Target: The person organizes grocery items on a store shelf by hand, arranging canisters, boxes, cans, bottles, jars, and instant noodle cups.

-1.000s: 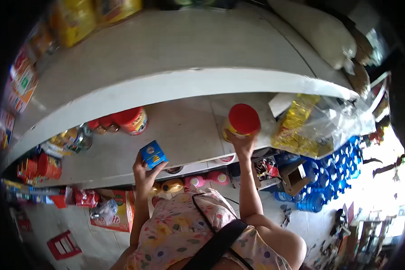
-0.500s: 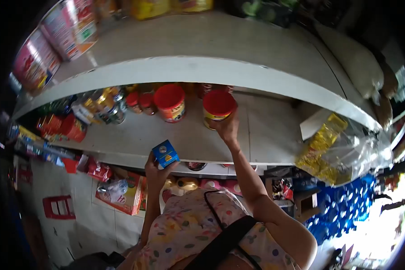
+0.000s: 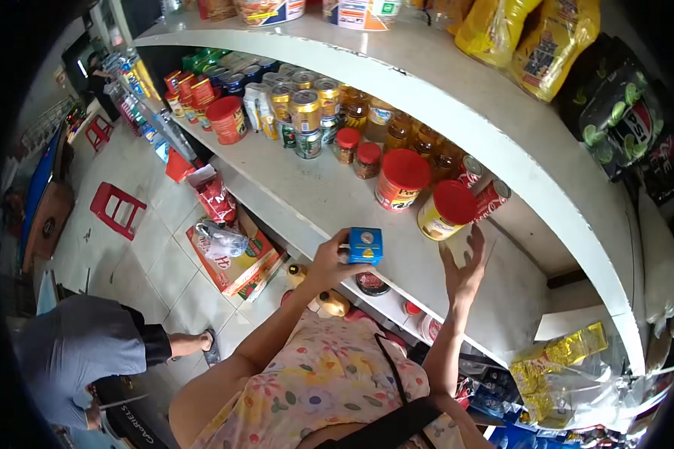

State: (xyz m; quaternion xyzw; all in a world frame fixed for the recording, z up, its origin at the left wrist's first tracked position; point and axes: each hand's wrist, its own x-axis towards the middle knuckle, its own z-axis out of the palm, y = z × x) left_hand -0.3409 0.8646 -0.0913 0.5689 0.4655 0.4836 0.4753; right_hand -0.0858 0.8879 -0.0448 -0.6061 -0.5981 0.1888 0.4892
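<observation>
My left hand (image 3: 331, 263) is closed around a small blue box (image 3: 366, 245) at the front edge of the middle shelf. My right hand (image 3: 463, 271) has its fingers spread and holds nothing. Just beyond its fingertips stands a yellow canister with a red lid (image 3: 440, 217), upright on the shelf. Left of it is another red-lidded canister (image 3: 401, 182) with a red and pale label. Two small jars with red lids (image 3: 357, 152) stand farther left. Red soda cans (image 3: 493, 199) are partly hidden behind the yellow canister.
The middle shelf (image 3: 299, 176) also carries several drink cans (image 3: 305, 112). Above hangs the upper shelf's edge (image 3: 397, 71), with yellow bags (image 3: 554, 49) on it. Plastic-wrapped gold packets (image 3: 565, 359) lie right. A person (image 3: 90, 340) bends at lower left, near a red stool (image 3: 118, 209).
My right hand has let go of the yellow canister and opened beside it. The view has swung left, bringing the other person into sight. My left hand still holds the blue box.
</observation>
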